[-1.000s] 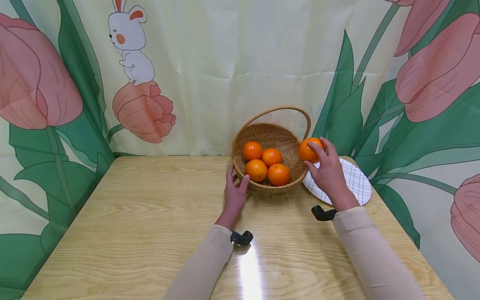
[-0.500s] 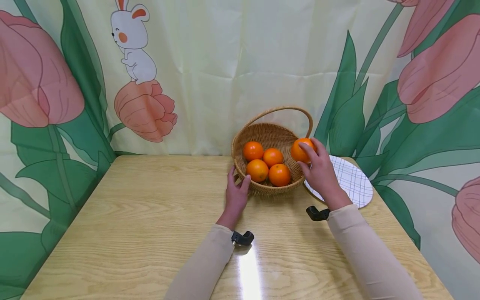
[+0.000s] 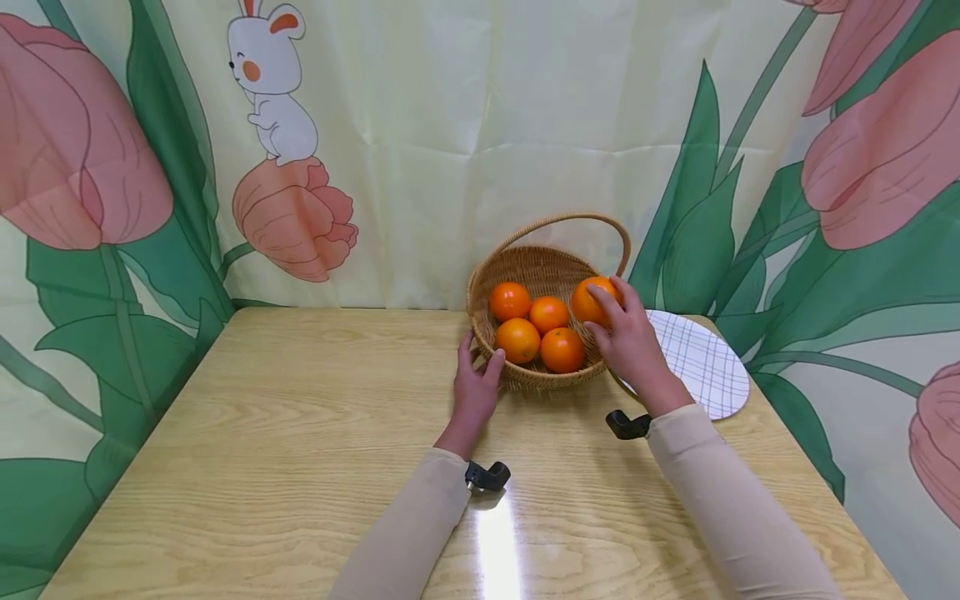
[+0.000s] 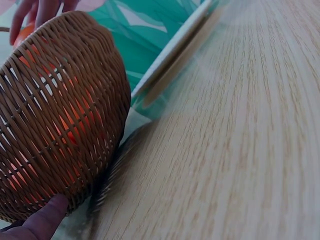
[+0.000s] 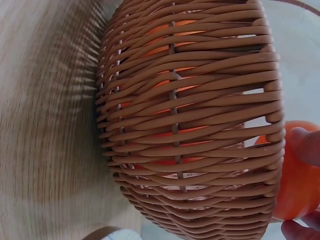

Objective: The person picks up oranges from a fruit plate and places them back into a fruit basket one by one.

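Observation:
A round wicker basket point(image 3: 551, 379) with an arched handle stands near the table's back edge, its open top facing me. Several oranges point(image 3: 517, 340) lie together at the bottom left inside it. My right hand point(image 3: 633, 350) holds another orange point(image 3: 592, 302) between thumb and fingers, over the right side of the basket's opening. In the right wrist view, that orange point(image 5: 297, 175) shows just past the woven rim. My left hand point(image 3: 476, 392) rests with extended fingers against the basket's left front; in the left wrist view its thumb point(image 4: 47, 217) presses on the weave.
To the right of the basket, partly behind my right hand, lies a rounded white mat with a blue grid pattern point(image 3: 701, 362). The wooden table point(image 3: 322, 433) backs onto a curtain point(image 3: 405, 125) printed with tulips and a rabbit.
My right hand has carried the orange leftward, from beside the basket's right rim to over its opening. The left hand has kept its place on the basket.

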### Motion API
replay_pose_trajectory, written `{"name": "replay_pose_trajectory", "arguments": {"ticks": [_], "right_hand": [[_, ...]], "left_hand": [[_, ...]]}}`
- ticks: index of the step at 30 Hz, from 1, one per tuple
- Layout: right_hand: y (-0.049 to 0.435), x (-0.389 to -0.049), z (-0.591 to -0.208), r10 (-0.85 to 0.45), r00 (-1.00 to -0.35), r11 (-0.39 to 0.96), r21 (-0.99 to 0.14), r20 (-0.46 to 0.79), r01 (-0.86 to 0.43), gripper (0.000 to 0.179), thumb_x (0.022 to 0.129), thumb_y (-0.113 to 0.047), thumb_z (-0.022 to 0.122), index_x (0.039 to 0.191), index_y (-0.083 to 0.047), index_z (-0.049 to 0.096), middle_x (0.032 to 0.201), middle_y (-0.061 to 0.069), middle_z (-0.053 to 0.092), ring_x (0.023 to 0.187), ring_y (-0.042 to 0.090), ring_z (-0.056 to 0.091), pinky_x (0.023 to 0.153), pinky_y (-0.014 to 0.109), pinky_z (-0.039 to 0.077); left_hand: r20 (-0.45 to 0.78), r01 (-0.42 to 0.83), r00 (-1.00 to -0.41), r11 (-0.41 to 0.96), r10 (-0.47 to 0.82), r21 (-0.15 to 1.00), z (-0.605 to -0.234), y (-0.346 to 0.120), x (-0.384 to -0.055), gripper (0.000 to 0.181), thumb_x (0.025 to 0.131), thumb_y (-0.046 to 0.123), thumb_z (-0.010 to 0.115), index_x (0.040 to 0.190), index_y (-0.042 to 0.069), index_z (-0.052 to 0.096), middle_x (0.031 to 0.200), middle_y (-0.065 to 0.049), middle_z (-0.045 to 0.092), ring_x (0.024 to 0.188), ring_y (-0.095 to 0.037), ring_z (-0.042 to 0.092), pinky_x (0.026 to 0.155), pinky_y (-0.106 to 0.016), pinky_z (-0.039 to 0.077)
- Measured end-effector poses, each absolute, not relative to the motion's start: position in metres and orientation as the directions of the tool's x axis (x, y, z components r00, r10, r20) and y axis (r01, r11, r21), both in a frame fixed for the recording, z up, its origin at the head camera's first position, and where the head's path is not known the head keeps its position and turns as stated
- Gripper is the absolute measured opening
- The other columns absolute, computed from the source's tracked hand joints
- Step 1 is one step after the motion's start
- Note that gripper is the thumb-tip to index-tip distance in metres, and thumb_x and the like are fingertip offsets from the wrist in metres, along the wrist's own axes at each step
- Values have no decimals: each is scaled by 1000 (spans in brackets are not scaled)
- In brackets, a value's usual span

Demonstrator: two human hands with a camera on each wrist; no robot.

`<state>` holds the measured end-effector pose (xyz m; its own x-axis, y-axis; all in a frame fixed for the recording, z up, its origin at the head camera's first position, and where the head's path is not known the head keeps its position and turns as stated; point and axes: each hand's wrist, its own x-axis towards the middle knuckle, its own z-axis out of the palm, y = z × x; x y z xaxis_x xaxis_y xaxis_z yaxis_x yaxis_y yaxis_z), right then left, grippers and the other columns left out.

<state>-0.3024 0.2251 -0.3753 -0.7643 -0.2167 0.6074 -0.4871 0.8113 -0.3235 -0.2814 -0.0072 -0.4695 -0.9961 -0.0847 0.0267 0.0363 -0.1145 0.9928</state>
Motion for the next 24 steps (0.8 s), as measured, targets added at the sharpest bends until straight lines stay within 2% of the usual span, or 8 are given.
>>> {"name": "replay_pose_trajectory", "arguments": {"ticks": [15,19,24], "right_hand": [[222,-308,-380,-256,-805,816,-327,535,-477,54,91,-11,66,142,-11,48,152,26,29,129,51,41,97,65,43],[222,-309,-382,-260,-817,816,-336,515,-471,53,90,-11,68,140,-12,49,154,24,29,132,50,39,98,65,41],[222,-310,-384,-255,-824,827,-328,506,-457,51,88,-10,71,136,-10,53,152,24,33,130,49,41,97,64,42]], "left_hand": [[23,31,-998,-112,-65,993,-470,-8,-283,70,93,46,60,151,40,21,152,-13,33,130,-35,50,96,-44,52],[29,36,-997,-107,-66,994,-468,-8,-282,74,91,51,61,151,39,20,151,-13,34,129,-34,50,94,-45,53],[28,35,-997,-108,-70,994,-469,-8,-283,72,92,48,61,151,39,21,151,-13,35,129,-34,51,94,-45,53]]}}
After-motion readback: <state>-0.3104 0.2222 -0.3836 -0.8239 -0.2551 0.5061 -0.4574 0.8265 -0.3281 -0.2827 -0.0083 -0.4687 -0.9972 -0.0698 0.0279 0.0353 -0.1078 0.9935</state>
